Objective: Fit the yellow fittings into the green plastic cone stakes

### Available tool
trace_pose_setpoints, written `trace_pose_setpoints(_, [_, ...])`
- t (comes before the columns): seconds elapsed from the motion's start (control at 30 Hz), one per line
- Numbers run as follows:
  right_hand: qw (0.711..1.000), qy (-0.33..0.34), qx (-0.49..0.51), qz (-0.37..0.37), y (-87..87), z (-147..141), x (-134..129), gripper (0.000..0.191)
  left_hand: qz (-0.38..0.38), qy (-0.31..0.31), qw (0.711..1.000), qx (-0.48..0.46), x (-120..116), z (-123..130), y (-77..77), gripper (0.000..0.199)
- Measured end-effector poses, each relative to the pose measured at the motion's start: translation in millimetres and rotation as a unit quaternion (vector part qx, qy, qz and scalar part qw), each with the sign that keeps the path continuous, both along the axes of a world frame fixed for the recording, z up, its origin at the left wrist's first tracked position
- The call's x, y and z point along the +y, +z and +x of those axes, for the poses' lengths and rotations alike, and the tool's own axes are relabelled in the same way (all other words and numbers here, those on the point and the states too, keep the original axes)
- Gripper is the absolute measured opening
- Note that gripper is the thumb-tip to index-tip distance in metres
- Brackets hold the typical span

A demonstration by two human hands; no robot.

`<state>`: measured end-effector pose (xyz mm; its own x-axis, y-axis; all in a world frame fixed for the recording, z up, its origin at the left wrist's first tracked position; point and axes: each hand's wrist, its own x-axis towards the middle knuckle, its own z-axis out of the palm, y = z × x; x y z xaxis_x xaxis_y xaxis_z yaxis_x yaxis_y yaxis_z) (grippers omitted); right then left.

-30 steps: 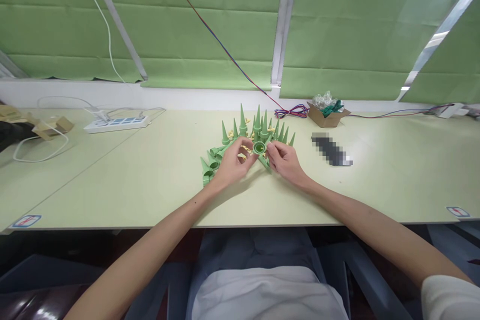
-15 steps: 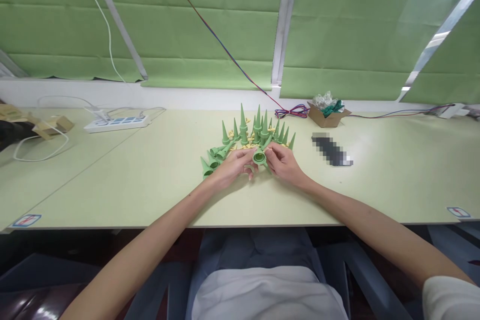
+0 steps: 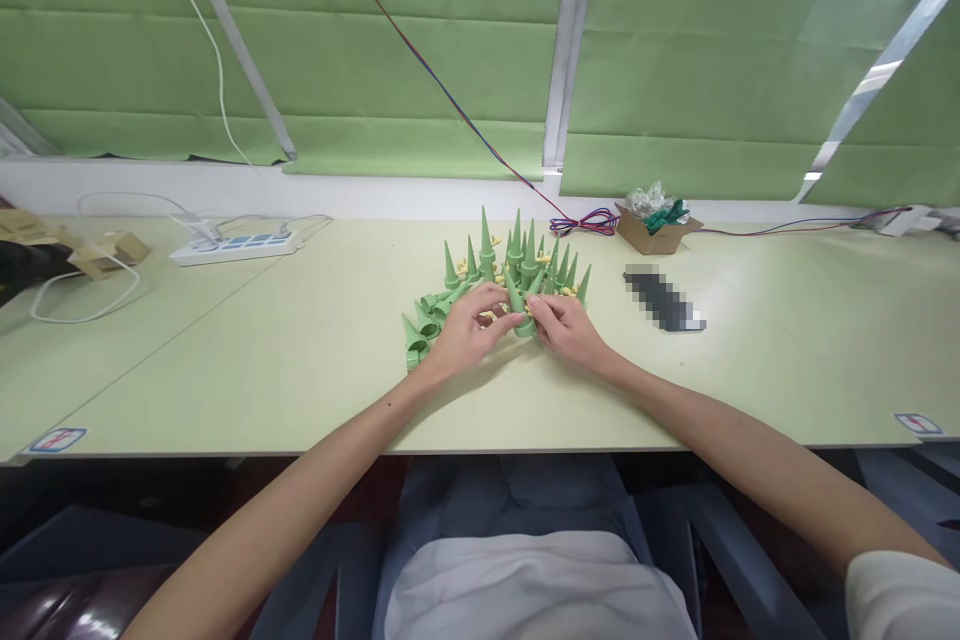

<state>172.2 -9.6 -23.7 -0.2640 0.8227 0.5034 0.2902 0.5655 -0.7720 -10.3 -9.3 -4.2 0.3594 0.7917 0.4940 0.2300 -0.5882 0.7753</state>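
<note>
Between my two hands is a green plastic cone with a wide collar [image 3: 524, 328], its tip up and leaning slightly left. My left hand [image 3: 469, 328] is closed on its left side, thumb along the collar. My right hand [image 3: 571, 328] pinches at its right side; a speck of yellow shows by the fingertips, too small to make out. Behind the hands stand several green cones [image 3: 530, 245], upright and close together, with small yellow pieces [image 3: 496, 241] among them. Several more cones [image 3: 426, 320] lie on their sides left of my left hand.
On the right lie a pixelated dark object [image 3: 664, 298] and a small cardboard box [image 3: 657, 235] with plastic wrap and green material. A coiled red-blue cable [image 3: 585, 222] rests at the back. To the left are a white power strip [image 3: 236, 248] and cardboard pieces [image 3: 116, 253].
The held cone has turned from showing its open base toward me to standing tip up. My left hand has shifted its grip, with the thumb now on the collar.
</note>
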Motion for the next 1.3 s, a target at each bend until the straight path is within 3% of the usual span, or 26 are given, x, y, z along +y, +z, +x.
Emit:
trace_pose_setpoints(0.17, [1.000,-0.029,-0.012,-0.003,-1.8,-0.9,2.4,0.055,0.124,0.018,0.992,0.032,2.5,-0.9,-7.0,0.020])
trace_pose_setpoints(0.33, [0.999,-0.046,-0.009,-0.016,-1.8,-2.0,3.5,0.055,0.161,0.036,0.985,0.049,4.5,-0.5,-9.9,0.016])
trace_pose_setpoints(0.9, [0.997,-0.020,0.020,-0.069,-0.3,-3.3,2.2,0.059,0.118,0.079,0.985,0.101,1.6,1.5,-7.2,0.014])
trace_pose_setpoints(1.1, [0.993,0.035,0.032,-0.104,3.4,-3.9,-2.8,0.053,0.053,0.080,0.994,0.044,1.9,1.6,-6.7,0.020])
trace_pose_setpoints(1.3, [0.979,0.072,0.089,-0.168,0.1,-2.7,1.4,0.049,0.042,0.102,0.993,0.044,2.8,1.3,-6.9,0.028])
